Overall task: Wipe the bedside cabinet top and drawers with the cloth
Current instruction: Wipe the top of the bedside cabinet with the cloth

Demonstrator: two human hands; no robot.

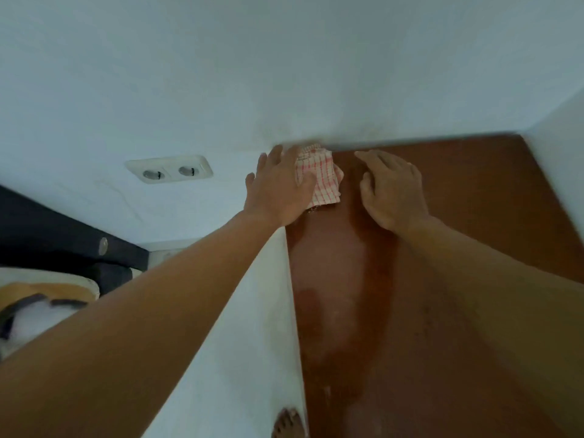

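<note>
The bedside cabinet's brown wooden top [458, 191] runs from the near edge back to the white wall. A white cloth with red checks [322, 178] lies folded on its far left corner, against the wall. My left hand [279, 188] lies flat on the cloth's left half with fingers spread, pressing it down. Just right of the cloth, my right hand [392, 191] rests palm down on the bare wood, fingers apart, holding nothing. The cabinet's white left side [246, 327] drops away below my left forearm. No drawers are in view.
A double wall socket [169, 169] sits on the wall left of the cabinet. A dark bed frame [47, 235] and a light object lie at the lower left. A white wall [559, 143] borders the top's right side. My bare foot [289, 422] shows at the bottom.
</note>
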